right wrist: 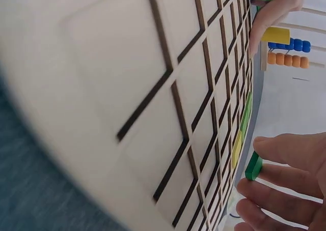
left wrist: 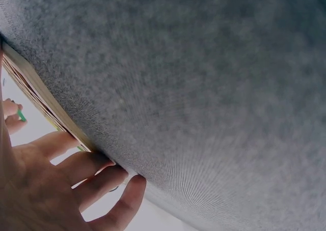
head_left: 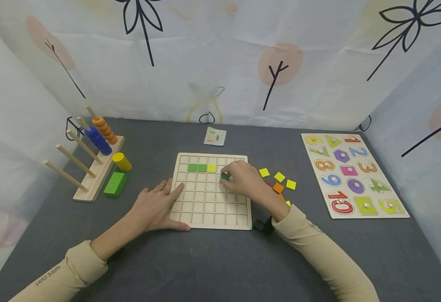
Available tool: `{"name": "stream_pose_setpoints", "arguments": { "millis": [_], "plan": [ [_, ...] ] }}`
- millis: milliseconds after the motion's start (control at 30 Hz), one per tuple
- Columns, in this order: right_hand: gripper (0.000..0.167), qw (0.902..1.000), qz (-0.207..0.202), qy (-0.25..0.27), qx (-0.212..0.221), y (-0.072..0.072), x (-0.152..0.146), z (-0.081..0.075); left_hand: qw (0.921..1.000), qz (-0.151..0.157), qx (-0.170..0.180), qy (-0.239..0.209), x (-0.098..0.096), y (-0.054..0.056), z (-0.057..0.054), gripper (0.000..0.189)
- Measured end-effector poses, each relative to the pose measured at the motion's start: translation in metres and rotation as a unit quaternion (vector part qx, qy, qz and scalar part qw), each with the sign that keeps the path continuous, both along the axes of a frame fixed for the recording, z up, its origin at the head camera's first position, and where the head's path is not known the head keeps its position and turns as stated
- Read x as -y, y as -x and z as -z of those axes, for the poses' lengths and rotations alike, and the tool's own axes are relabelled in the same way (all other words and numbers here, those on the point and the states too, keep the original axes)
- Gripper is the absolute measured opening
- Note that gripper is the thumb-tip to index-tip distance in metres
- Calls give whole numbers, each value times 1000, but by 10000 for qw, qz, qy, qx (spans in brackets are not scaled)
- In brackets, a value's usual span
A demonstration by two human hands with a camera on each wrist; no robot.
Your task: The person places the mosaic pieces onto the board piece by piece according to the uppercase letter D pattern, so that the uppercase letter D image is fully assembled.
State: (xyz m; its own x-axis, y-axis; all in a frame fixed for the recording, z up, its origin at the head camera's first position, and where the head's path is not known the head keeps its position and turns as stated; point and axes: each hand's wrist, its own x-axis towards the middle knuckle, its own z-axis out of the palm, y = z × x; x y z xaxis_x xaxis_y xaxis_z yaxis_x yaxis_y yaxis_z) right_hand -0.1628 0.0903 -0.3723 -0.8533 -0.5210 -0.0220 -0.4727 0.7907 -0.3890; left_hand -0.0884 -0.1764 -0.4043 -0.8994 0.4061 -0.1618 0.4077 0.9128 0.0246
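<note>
A square wooden grid board [head_left: 205, 205] lies on the dark table. Along one of its upper rows sit two green tiles [head_left: 197, 167] and a yellow tile [head_left: 211, 168], side by side. My right hand [head_left: 243, 180] pinches a dark green tile [right wrist: 253, 166] between thumb and fingers, just over the board to the right of that row. My left hand [head_left: 156, 207] rests at the board's left edge, fingers spread and thumb by the front left corner. In the left wrist view its fingers [left wrist: 84, 165] lie along the board's side.
Loose yellow, orange and red tiles [head_left: 278, 187] lie right of the board. A small pattern card [head_left: 215, 136] is behind it. At left stand a peg stacker [head_left: 101, 167] with beads, a yellow cylinder [head_left: 122, 162] and a green block [head_left: 116, 184]. A number puzzle [head_left: 348, 176] lies far right.
</note>
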Motion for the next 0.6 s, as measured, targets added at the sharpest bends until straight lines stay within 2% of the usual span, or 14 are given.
{"name": "stream_pose_setpoints", "arguments": {
  "millis": [133, 600],
  "plan": [
    [19, 10000, -38, -1, -9, 4, 7, 3, 10000, -1, -24, -6, 0, 0, 1, 124],
    [19, 9999, 28, -88, 51, 12, 14, 14, 10000, -5, 18, 5, 1, 0, 0, 124]
  ]
}}
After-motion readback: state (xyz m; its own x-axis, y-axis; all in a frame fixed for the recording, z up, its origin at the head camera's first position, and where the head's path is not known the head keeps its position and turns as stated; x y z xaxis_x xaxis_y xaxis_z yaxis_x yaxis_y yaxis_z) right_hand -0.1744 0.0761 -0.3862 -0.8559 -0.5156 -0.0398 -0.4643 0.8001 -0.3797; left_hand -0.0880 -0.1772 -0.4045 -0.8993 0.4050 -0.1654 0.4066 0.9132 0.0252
